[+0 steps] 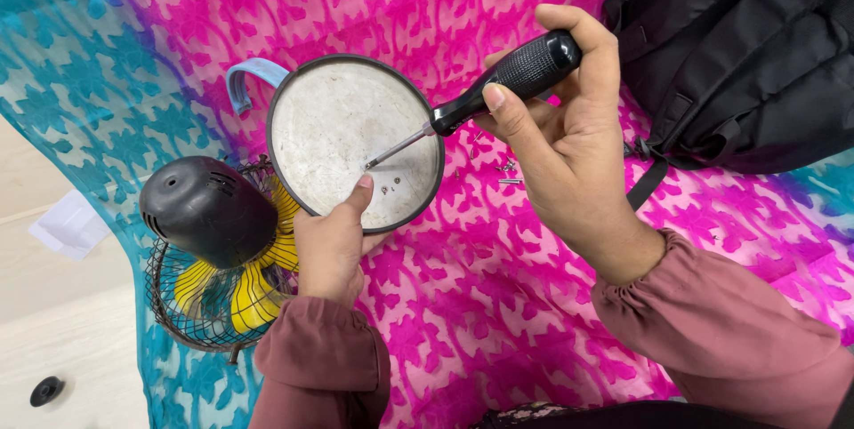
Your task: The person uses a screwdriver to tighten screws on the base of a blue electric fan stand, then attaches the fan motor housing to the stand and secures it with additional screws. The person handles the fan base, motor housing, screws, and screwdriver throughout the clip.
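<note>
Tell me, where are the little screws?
The screws lie loose on the pink cloth, just right of the round base and under the screwdriver in the right hand.

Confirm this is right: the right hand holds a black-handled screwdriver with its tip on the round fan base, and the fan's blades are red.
Not quite. The head view shows the right hand holding the black-handled screwdriver with its tip on the round whitish fan base, but the fan's blades are yellow, not red, inside the dark wire cage.

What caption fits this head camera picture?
Right hand aims a screwdriver at the fan base; left hand steadies it.
</note>
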